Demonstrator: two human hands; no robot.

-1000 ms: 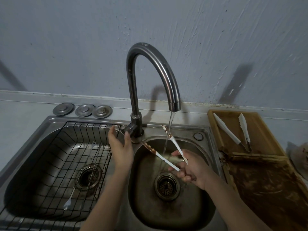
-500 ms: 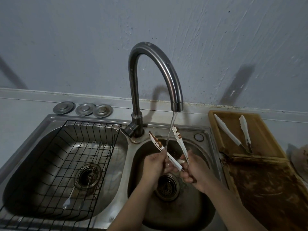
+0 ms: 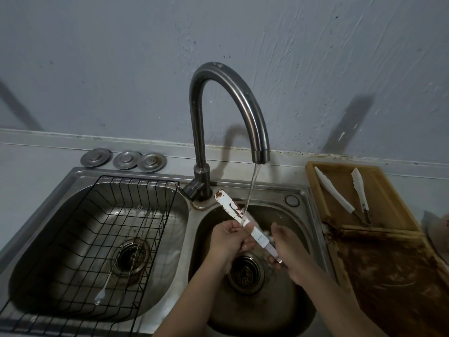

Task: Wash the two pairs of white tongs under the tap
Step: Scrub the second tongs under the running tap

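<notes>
Water runs from the curved steel tap (image 3: 261,152) into the right sink basin (image 3: 300,312). Over that basin I hold a pair of white tongs (image 3: 228,204), smeared with brown, its arms pressed together and its tip pointing up-left. The stream strikes the tongs near their middle. My left hand (image 3: 227,242) pinches the tongs just below the stream. My right hand (image 3: 288,249) grips their hinge end. A second pair of white tongs (image 3: 334,190) lies spread open on the wooden tray (image 3: 384,193) to the right.
The left basin holds a black wire rack (image 3: 102,215) with a long spoon (image 3: 100,296) and a fork in it. Three round metal sink plugs (image 3: 125,159) sit on the ledge behind. A stained wooden board (image 3: 393,283) lies right of the sink.
My left hand left the tap handle and took hold of the tongs. The tongs' arms, spread apart before, are now pressed together under the stream.
</notes>
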